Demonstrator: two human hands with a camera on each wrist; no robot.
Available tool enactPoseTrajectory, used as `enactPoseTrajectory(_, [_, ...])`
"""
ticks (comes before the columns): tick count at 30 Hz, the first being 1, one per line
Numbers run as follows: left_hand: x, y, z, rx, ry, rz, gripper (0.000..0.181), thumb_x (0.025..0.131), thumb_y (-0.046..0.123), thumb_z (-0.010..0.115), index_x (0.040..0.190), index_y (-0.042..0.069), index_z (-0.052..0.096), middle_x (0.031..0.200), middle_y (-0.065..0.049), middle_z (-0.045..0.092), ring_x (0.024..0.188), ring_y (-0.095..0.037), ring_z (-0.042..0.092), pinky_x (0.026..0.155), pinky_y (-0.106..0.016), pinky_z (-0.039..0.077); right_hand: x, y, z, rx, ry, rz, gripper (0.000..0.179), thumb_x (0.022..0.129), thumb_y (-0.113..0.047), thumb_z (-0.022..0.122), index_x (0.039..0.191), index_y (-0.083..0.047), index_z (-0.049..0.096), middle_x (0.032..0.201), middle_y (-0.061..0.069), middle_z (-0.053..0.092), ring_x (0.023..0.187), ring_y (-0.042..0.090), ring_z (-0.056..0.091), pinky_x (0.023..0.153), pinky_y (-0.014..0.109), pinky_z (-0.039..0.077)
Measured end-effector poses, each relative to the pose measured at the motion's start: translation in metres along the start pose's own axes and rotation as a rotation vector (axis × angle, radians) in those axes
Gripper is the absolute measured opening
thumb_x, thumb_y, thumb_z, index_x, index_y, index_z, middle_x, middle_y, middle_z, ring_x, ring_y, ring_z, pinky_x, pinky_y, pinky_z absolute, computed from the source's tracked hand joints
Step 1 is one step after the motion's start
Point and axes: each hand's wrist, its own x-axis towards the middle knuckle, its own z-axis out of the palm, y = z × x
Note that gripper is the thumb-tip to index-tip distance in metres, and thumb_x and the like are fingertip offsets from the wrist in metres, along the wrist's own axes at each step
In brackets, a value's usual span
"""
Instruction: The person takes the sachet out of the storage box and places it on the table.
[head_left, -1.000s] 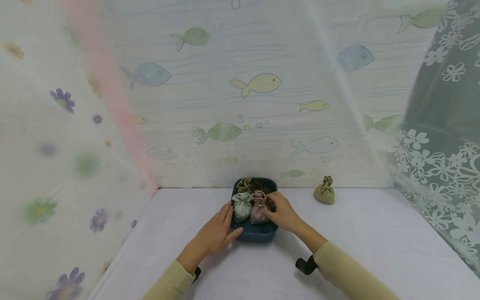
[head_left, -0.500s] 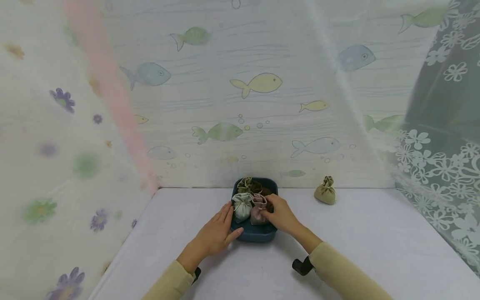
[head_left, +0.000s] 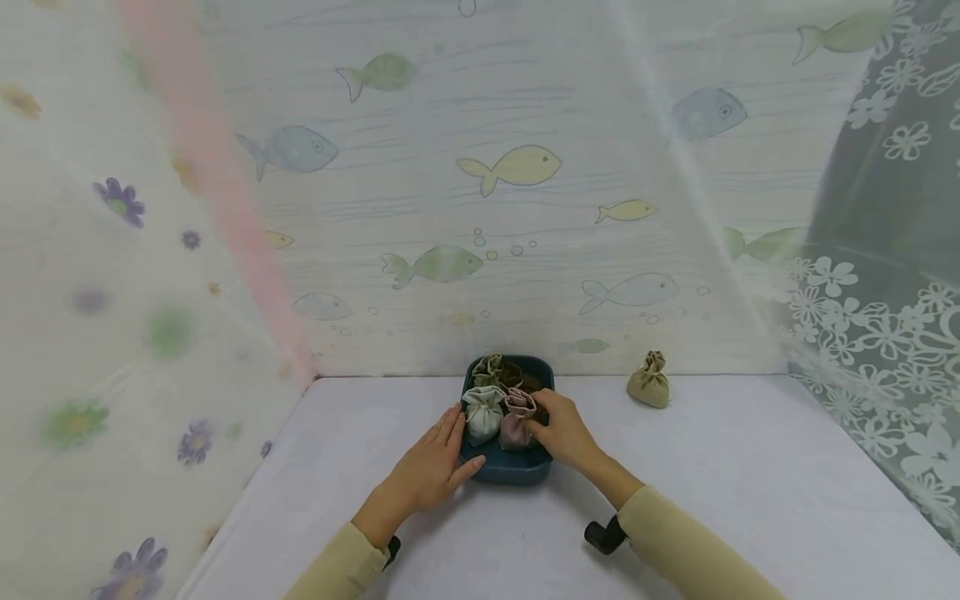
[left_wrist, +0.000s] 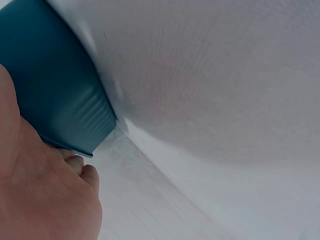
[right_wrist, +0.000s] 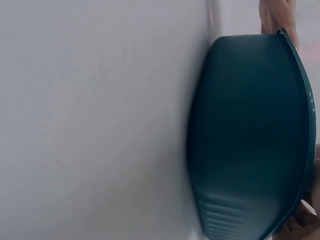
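A dark teal plastic bin (head_left: 513,474) stands on the white table, with several small drawstring pouches inside. My left hand (head_left: 430,467) rests against the bin's left side, fingers straight along the rim and thumb at the front. In the left wrist view, the palm (left_wrist: 45,195) lies beside the bin wall (left_wrist: 55,75). My right hand (head_left: 564,429) reaches over the right rim and pinches a pink pouch (head_left: 516,432) at the bin's front right. Left of it sits a pale mint pouch (head_left: 483,417). An olive pouch (head_left: 487,369) is behind. In the right wrist view the bin (right_wrist: 250,120) hides most of the fingers.
A tan drawstring pouch (head_left: 649,385) stands upright on the table (head_left: 720,467) to the right of the bin, near the back edge. Behind the table hangs a sheer fish-print curtain (head_left: 420,208). Brownish items at the back of the bin are partly hidden.
The right hand has shifted slightly at the pink pouch, whose top now leans a little to the right. The left hand stays against the bin.
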Motion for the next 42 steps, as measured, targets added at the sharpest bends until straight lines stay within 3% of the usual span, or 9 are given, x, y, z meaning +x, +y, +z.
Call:
enactPoseTrajectory(8, [0.0, -0.001, 0.004, 0.012, 0.019, 0.017, 0.087, 0.108, 0.06, 0.034, 0.159, -0.009, 0.02, 0.168, -0.025, 0.013, 0.156, -0.036, 0.016, 0.123, -0.05, 0.024, -0.005, -0.004, -0.003, 0.027, 0.068, -0.02, 0.02, 0.089, 0.003, 0.076, 0.108, -0.003, 0.072, 0.103, 0.008, 0.07, 0.096, 0.023, 0.065, 0.084, 0.043, 0.055])
enactPoseTrajectory(16, [0.0, -0.003, 0.003, -0.015, 0.027, 0.02, 0.09, 0.107, 0.063, 0.032, 0.158, -0.01, 0.022, 0.168, -0.026, 0.014, 0.155, -0.039, 0.018, 0.122, -0.054, 0.026, -0.004, -0.021, -0.022, 0.097, 0.032, -0.063, 0.017, 0.093, 0.001, 0.072, 0.108, -0.004, 0.071, 0.1, 0.006, 0.068, 0.087, 0.019, 0.064, 0.074, 0.031, 0.056])
enactPoseTrajectory(22, [0.001, -0.006, 0.005, 0.007, 0.028, 0.02, 0.09, 0.107, 0.064, 0.028, 0.159, -0.009, 0.02, 0.169, -0.024, 0.012, 0.156, -0.036, 0.016, 0.123, -0.052, 0.025, -0.005, -0.033, -0.037, 0.119, 0.028, -0.096, 0.018, 0.093, 0.001, 0.072, 0.109, -0.005, 0.071, 0.1, 0.005, 0.068, 0.09, 0.019, 0.064, 0.082, 0.041, 0.059])
enactPoseTrajectory(32, [0.003, -0.01, 0.011, 0.032, 0.023, 0.023, 0.091, 0.106, 0.066, 0.028, 0.16, -0.007, 0.017, 0.17, -0.022, 0.009, 0.157, -0.035, 0.014, 0.123, -0.052, 0.025, -0.007, -0.037, -0.056, 0.092, 0.027, -0.111, 0.014, 0.092, 0.0, 0.074, 0.105, -0.007, 0.071, 0.098, 0.003, 0.067, 0.091, 0.019, 0.065, 0.083, 0.041, 0.059])
enactPoseTrajectory(42, [0.003, -0.011, 0.013, 0.031, 0.044, 0.036, 0.091, 0.106, 0.066, 0.028, 0.16, -0.007, 0.019, 0.17, -0.021, 0.01, 0.157, -0.034, 0.014, 0.123, -0.051, 0.025, -0.006, -0.035, -0.081, 0.06, 0.038, -0.085, 0.016, 0.094, 0.001, 0.072, 0.11, -0.004, 0.071, 0.104, 0.007, 0.069, 0.095, 0.022, 0.066, 0.086, 0.044, 0.059])
